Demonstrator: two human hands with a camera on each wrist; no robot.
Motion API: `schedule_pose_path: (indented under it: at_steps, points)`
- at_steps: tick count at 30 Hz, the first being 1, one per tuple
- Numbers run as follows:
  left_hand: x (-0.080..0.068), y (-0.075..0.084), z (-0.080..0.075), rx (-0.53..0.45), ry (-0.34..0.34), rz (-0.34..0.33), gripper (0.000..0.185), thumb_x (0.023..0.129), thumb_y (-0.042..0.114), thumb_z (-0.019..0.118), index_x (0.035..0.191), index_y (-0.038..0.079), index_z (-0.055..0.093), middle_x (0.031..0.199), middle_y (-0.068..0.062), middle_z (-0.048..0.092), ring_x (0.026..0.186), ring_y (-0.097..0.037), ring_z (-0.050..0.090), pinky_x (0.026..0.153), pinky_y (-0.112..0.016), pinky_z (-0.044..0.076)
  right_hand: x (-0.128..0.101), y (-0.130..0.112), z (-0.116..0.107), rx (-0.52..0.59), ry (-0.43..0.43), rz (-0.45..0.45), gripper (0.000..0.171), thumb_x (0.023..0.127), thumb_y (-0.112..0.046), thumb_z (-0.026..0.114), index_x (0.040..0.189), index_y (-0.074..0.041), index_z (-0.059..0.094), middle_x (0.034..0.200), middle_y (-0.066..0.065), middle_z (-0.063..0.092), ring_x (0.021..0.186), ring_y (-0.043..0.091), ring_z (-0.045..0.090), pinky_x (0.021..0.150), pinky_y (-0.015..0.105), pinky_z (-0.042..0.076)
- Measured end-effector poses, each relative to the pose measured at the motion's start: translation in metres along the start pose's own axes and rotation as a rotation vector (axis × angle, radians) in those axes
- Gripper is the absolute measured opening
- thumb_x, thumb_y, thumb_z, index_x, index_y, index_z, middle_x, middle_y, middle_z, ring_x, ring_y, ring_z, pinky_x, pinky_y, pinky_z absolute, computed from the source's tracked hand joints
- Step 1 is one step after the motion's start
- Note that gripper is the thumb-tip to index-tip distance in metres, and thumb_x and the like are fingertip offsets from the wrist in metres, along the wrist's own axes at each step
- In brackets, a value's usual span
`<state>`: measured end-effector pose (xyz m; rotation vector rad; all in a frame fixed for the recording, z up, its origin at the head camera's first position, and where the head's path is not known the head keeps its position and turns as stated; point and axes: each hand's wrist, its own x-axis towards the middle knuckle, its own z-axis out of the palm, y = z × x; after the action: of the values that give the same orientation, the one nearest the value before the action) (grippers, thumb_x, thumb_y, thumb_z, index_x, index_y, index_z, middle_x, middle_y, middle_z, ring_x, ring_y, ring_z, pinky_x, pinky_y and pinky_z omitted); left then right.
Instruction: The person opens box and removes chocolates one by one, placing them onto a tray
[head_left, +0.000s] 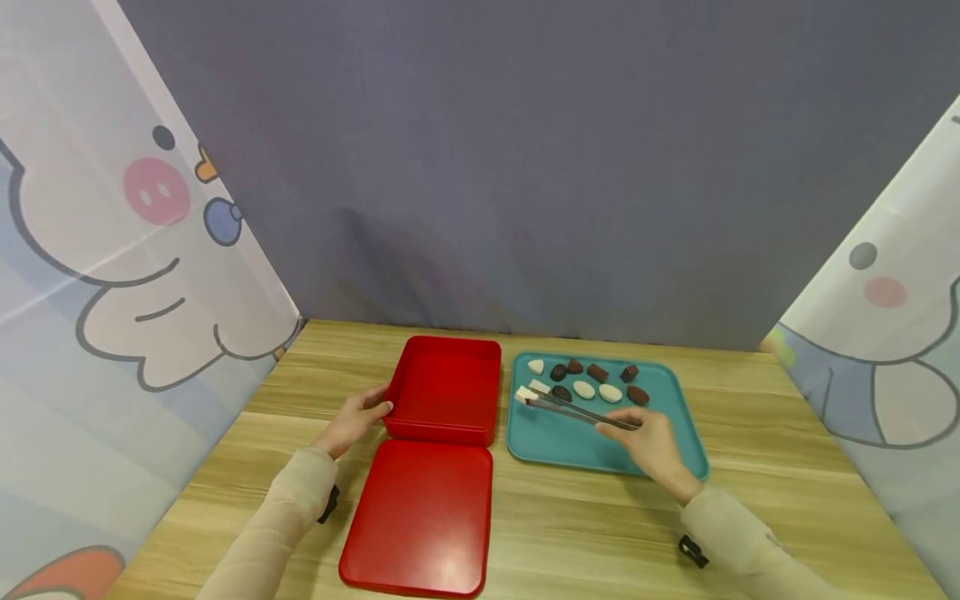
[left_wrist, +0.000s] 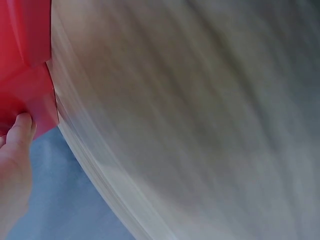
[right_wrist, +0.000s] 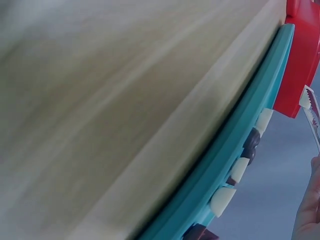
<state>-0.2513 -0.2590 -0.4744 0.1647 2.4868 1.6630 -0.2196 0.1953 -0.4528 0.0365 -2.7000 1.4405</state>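
Wooden tabletop (head_left: 750, 492) is badly blurred in both wrist views, so little can be made out there. One red box (head_left: 444, 387) is gripped at its left edge by the left hand (head_left: 358, 418); one red lid (head_left: 418, 518) lies in front. On the teal tray (head_left: 600, 446), roughly eleven chocolates are counted, dark and white. Metal tongs (head_left: 577, 410), pinched in the right hand (head_left: 651, 442), are closed on a white piece (head_left: 525, 394) at the tray's left edge.
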Motion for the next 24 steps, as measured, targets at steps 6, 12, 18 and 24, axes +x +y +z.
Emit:
schedule_pose_path:
  at_steps: [6, 12, 18, 24]
  points:
    - [-0.001, 0.003, 0.0, 0.015, 0.001, -0.001, 0.053, 0.096, 0.014, 0.046, 0.142, -0.004, 0.027, 0.142, -0.025, 0.035, 0.128, -0.037, 0.038, 0.099, -0.046, 0.041, -0.002, 0.003, -0.004, -0.026, -0.001, 0.013, 0.038, 0.076, -0.037, 0.073, 0.099, -0.007, 0.069, 0.102, 0.011, 0.067, 0.089, 0.017, 0.062, 0.071, 0.027, 0.052]
    - [-0.001, 0.004, 0.0, 0.018, 0.007, -0.003, 0.053, 0.096, 0.014, 0.047, 0.142, -0.004, 0.027, 0.142, -0.025, 0.035, 0.128, -0.037, 0.038, 0.098, -0.045, 0.042, -0.002, 0.005, -0.005, -0.052, 0.011, -0.021, 0.029, 0.077, -0.029, 0.074, 0.096, -0.007, 0.07, 0.098, 0.011, 0.068, 0.087, 0.02, 0.063, 0.071, 0.028, 0.053]
    - [-0.002, 0.003, 0.0, 0.012, 0.011, -0.007, 0.053, 0.096, 0.013, 0.047, 0.142, -0.003, 0.027, 0.141, -0.025, 0.036, 0.127, -0.036, 0.039, 0.097, -0.044, 0.043, -0.004, 0.013, -0.004, -0.09, -0.003, -0.049, 0.029, 0.077, -0.028, 0.074, 0.095, -0.007, 0.07, 0.095, 0.011, 0.069, 0.085, 0.021, 0.063, 0.069, 0.03, 0.053]
    - [-0.003, 0.001, 0.001, 0.006, 0.003, 0.004, 0.054, 0.096, 0.015, 0.047, 0.142, -0.003, 0.026, 0.141, -0.026, 0.035, 0.127, -0.037, 0.039, 0.098, -0.044, 0.042, -0.005, 0.02, -0.004, -0.097, -0.004, -0.027, 0.03, 0.077, -0.029, 0.074, 0.096, -0.007, 0.07, 0.095, 0.01, 0.069, 0.087, 0.021, 0.062, 0.068, 0.029, 0.052]
